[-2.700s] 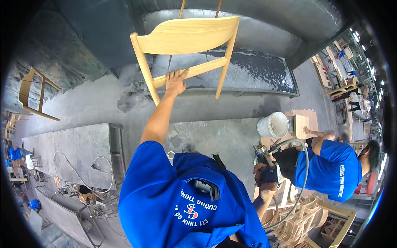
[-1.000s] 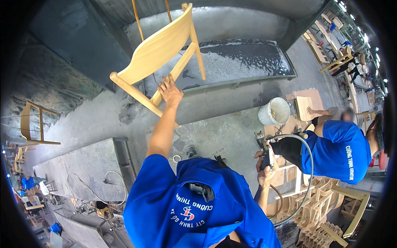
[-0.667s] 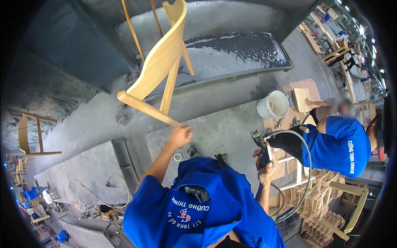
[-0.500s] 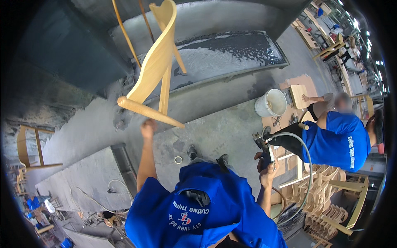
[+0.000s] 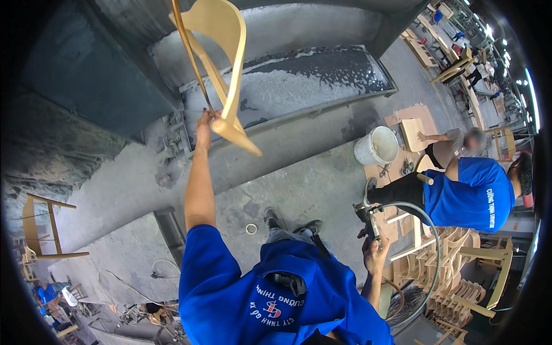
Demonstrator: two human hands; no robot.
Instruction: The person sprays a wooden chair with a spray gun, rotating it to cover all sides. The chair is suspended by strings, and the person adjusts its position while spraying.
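A pale wooden chair frame [image 5: 234, 75] with a broad curved back hangs in front of me at the upper left. Beside it a thin brown rod [image 5: 191, 52] slants down. My left hand [image 5: 203, 127] is raised at the rod's lower end, fingers closed round it, close to the frame's rounded arm end. On the right, my right hand [image 5: 375, 253] grips a spray gun [image 5: 365, 214] held low, away from the chair frame. A grey hose [image 5: 432, 230] curves from the gun.
Behind the chair frame lies a wet trough [image 5: 310, 77] with foamy liquid. A white bucket [image 5: 376, 145] stands right of centre. Nearby are a co-worker in blue [image 5: 468, 192], another person, and stacked wooden parts [image 5: 445, 259]. A grey platform [image 5: 115, 253] is at left.
My left hand has moved up and away from me to the rod. The chair frame has turned, its back now more edge-on. The spray gun stays in my right hand.
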